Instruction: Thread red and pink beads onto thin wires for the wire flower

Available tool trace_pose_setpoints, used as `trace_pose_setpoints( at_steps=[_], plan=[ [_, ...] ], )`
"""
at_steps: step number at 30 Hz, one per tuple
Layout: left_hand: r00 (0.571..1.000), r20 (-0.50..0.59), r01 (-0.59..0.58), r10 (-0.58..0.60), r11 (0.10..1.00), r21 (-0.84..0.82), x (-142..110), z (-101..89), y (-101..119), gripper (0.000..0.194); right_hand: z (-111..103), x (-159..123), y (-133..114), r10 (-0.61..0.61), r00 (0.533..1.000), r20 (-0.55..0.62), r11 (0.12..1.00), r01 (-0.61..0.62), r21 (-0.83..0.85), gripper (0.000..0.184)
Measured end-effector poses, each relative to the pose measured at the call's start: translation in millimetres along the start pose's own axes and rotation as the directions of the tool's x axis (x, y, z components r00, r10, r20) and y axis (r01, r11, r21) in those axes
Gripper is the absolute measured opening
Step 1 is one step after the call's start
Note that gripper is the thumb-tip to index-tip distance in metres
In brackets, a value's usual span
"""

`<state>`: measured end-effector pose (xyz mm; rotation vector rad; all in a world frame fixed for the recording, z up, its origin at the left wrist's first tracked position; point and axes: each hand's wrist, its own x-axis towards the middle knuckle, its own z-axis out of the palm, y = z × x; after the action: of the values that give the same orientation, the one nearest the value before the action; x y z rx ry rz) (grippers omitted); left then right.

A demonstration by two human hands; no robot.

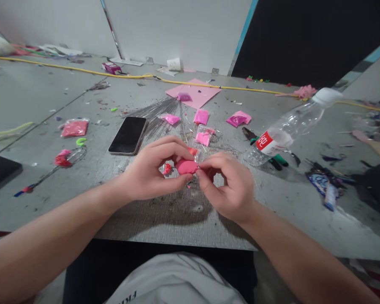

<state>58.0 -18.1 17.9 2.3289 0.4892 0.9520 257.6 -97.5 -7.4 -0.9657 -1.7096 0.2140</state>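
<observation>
Lump (186, 167), pink, being held over tabletop (285, 202).
Left hand (155, 169) is clamping it between thumb and fingers; right hand (229, 181) is pinching its right end.

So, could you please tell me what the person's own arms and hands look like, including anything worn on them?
The left hand and right hand are ungloved, and no rings show. Both forearms are bare, with no sleeve, watch or bracelet in view. Below them shows a pale grey top with some dark lettering.
</observation>
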Motion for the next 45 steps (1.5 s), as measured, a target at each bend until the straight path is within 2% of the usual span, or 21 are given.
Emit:
trace_pose_setpoints(
  at_steps=[5,9,12,16,20,23,25,29,32,36,39,41,42,43,45],
  plan=[
    [1.0,-0.021,0.0,0.0,1.0,-0.012,-1,2.9,-2,0.024,1,-2,3,0.012,1.0,0.021,0.999,-0.012,-0.03,0.01],
    [0.997,0.023,0.077,-0.076,0.995,-0.066,-2,5.8,-1,0.021,-1,-2,4,0.03,0.997,0.073,0.998,-0.026,-0.056,0.007],
    [0.992,0.043,0.123,-0.122,0.992,-0.008,-3,7.0,0,0.014,-3,-1,5,0.082,0.987,0.138,0.995,-0.072,-0.072,0.007],
    [0.984,0.016,0.175,-0.176,0.983,0.049,-2,6.2,-3,0.016,-6,1,7,0.18,0.973,0.141,0.983,-0.171,-0.072,0.018],
    [0.974,0.024,0.214,-0.225,0.948,0.234,1,0.4,-20,0.021,-4,1,11,0.168,0.969,0.181,0.984,-0.155,-0.084,0.021],
    [0.962,0.043,0.228,-0.27,0.881,0.415,2,-5.6,-42,0.021,1,0,13,0.176,0.965,0.197,0.983,-0.163,-0.083,0.009],
    [0.945,0.019,0.267,-0.328,0.801,0.536,3,-8.9,-58,0.022,3,-2,14,0.194,0.962,0.193,0.98,-0.181,-0.081,0.008],
    [0.917,0.009,0.303,-0.4,0.709,0.636,6,-11.8,-78,0.03,3,-3,14,0.208,0.957,0.2,0.977,-0.194,-0.09,0.006],
    [0.892,-0.023,0.353,-0.451,0.665,0.658,6,-13.6,-79,0.042,2,-3,12,0.203,0.955,0.214,0.978,-0.189,-0.086,0.009],
    [0.838,-0.217,0.484,-0.501,0.5,0.718,3,-20.0,-71,0.059,2,-1,9,0.187,0.955,0.23,0.981,-0.171,-0.088,0.011],
    [0.801,-0.267,0.528,-0.536,0.422,0.737,-1,-22.5,-67,0.064,2,-2,9,0.181,0.954,0.239,0.983,-0.165,-0.087,0.01],
    [0.811,-0.268,0.52,-0.519,0.433,0.736,-2,-20.8,-64,0.06,3,-3,10,0.182,0.953,0.242,0.982,-0.165,-0.089,0.01],
    [0.832,-0.267,0.506,-0.486,0.47,0.723,-2,-18.9,-62,0.057,3,-3,11,0.186,0.953,0.239,0.981,-0.169,-0.091,0.01],
    [0.862,-0.252,0.477,-0.44,0.536,0.696,0,-16.6,-59,0.053,3,-3,12,0.189,0.954,0.233,0.981,-0.172,-0.093,0.009],
    [0.925,-0.171,0.374,-0.34,0.732,0.57,2,-11.1,-50,0.042,3,-4,13,0.188,0.959,0.212,0.981,-0.173,-0.089,0.007]
  ],
)
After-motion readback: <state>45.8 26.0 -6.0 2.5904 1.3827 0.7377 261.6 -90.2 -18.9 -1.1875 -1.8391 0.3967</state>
